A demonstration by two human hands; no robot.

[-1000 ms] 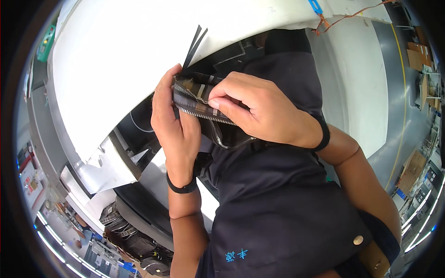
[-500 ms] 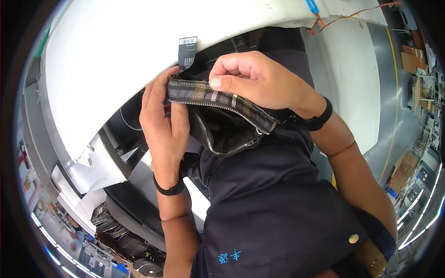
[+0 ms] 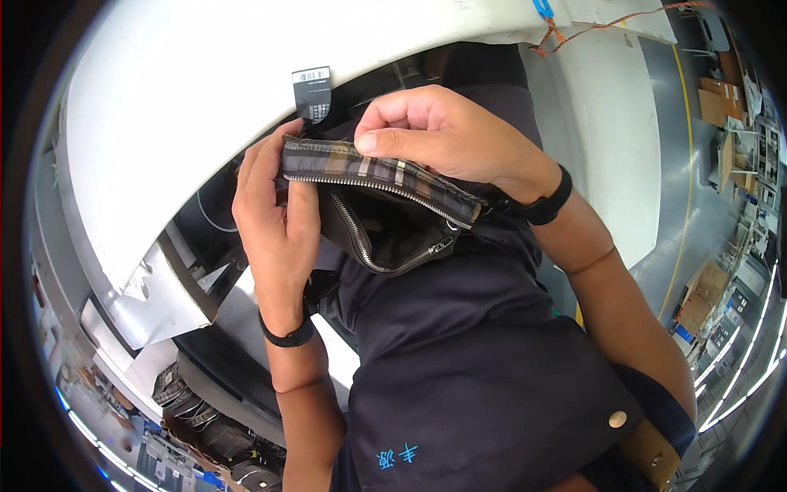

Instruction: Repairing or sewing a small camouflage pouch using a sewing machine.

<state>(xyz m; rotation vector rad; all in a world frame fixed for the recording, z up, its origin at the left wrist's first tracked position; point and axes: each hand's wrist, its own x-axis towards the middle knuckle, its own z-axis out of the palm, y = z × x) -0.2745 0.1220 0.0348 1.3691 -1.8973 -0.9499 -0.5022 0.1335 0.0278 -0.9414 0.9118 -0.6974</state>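
A small plaid pouch with a metal zipper hangs open in front of my chest, its dark lining showing. My left hand grips its left end, fingers wrapped around the fabric. My right hand pinches the upper edge from above, thumb and fingers on the plaid strip. A black hang tag with a white label sticks up just behind the pouch's left end. Both wrists wear black bands.
A large white table curves across the upper left, with dark machine parts and cables below its edge. My dark shirt fills the lower middle. Grey floor with a yellow line and cardboard boxes lies at right.
The pouch has been turned and lifted, and its zipper mouth now gapes wider. The hang tag has swung upright. My right hand has shifted up along the top edge.
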